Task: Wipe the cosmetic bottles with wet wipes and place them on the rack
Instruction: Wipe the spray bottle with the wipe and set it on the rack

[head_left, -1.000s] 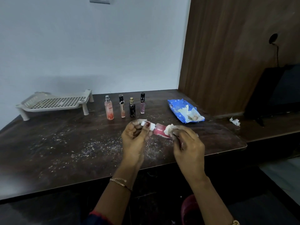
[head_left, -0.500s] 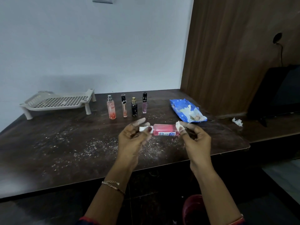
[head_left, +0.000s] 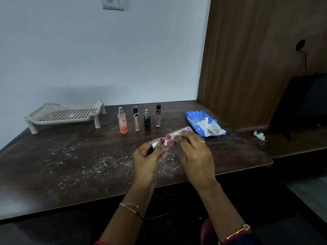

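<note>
My left hand [head_left: 148,157] grips the white cap end of a pink cosmetic bottle [head_left: 170,139], held sideways above the dark table [head_left: 53,165]. Over the bottle's far end my right hand [head_left: 194,154] presses a white wet wipe [head_left: 177,134]. Behind them stands a row of bottles: an orange-pink spray bottle [head_left: 122,121], a slim tube with a black cap [head_left: 136,119], a small black bottle with a gold cap [head_left: 146,121] and a purple tube [head_left: 158,115]. The beige perforated rack [head_left: 67,114] stands at the back left with nothing on it.
A blue pack of wet wipes [head_left: 203,123] lies open at the back right. A crumpled used wipe [head_left: 259,135] lies on the lower ledge to the right. White dust is scattered over the table's middle. A wooden panel rises on the right, a black screen beyond it.
My right hand, which half a second ago pinched the wipe at the bottle's far end, has closed over that end. The bottle has tilted, far end up.
</note>
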### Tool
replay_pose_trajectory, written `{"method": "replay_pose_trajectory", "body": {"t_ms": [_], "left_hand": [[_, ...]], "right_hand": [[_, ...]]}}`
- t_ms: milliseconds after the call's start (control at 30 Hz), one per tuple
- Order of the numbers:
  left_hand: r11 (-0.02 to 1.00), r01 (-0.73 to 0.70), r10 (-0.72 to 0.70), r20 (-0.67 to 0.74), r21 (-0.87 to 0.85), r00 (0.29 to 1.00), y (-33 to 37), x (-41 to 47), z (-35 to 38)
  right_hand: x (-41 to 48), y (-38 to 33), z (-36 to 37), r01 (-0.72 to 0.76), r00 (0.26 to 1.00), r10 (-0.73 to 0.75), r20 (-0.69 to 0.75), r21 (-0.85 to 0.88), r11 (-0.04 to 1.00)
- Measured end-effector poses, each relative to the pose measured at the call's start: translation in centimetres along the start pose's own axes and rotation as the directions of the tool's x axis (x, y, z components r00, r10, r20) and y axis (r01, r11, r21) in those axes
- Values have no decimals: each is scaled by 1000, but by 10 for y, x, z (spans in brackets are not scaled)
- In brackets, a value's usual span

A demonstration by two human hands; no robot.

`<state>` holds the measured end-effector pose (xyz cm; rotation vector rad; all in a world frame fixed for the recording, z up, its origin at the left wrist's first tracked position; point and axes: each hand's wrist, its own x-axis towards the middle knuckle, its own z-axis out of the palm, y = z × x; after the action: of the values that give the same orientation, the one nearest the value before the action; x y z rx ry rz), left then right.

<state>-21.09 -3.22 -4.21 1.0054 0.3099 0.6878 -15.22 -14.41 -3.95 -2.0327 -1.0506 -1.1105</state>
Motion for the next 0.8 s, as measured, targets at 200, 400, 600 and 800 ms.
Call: {"method": "replay_pose_trajectory", "body": {"t_ms": [200, 400, 600, 800], "left_hand": [[982, 161, -166, -47, -102, 985, 7, -2, 1], [939, 278, -301, -90, -202, 949, 12, -2, 8], [907, 362, -379, -43, -215, 924, 11, -5, 10], [879, 442, -440, 52, -180, 897, 6, -6, 14]], "right_hand": [[8, 25, -2, -192, 980, 185, -67, -112, 975], [8, 18, 0, -389, 886, 418, -203, 167, 906], [13, -2, 0, -184, 973, 193, -123, 81, 980], [-10, -22, 14, 98, 995, -97, 31, -42, 994]]}}
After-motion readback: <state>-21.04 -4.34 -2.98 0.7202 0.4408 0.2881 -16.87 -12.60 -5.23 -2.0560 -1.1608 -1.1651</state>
